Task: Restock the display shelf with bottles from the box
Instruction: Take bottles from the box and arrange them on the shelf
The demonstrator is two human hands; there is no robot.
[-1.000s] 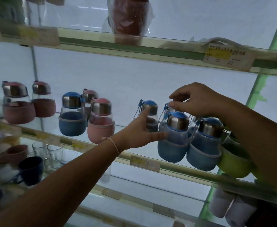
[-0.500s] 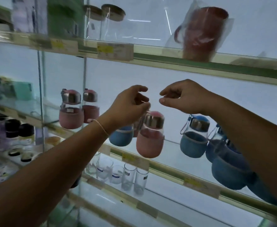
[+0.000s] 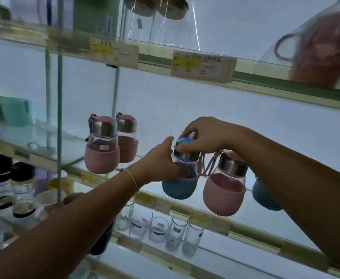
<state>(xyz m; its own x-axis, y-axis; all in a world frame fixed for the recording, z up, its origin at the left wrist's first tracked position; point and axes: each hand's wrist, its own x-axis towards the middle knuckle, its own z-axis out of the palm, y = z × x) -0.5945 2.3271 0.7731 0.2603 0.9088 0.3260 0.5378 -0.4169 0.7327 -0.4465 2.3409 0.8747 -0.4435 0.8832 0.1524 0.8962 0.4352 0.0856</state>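
On the middle glass shelf [image 3: 245, 231], front edge: the blue bottle [image 3: 177, 188] sits between your hands. Left hand [image 3: 157, 164] wraps its waist; right hand [image 3: 205, 135] pinches the cap from above. Pink bottle [image 3: 223, 190] just beside, straps hanging between them. Seat the base flat, steer clear of those straps, and release the cap last.

Glass display shelf [image 3: 245, 230], squat bottles with steel caps and soft sleeves, all upright. Left pink bottle [image 3: 102, 154] near left end, rear pink bottle [image 3: 127, 146] touching behind it. Blue bottle [image 3: 178, 188] mid-shelf at front edge; left hand [image 3: 159, 164] grips its body, right hand [image 3: 203, 135] its cap. Right pink bottle [image 3: 223, 196] just beside it. Far blue bottle [image 3: 263, 198] to the right, mostly hidden.
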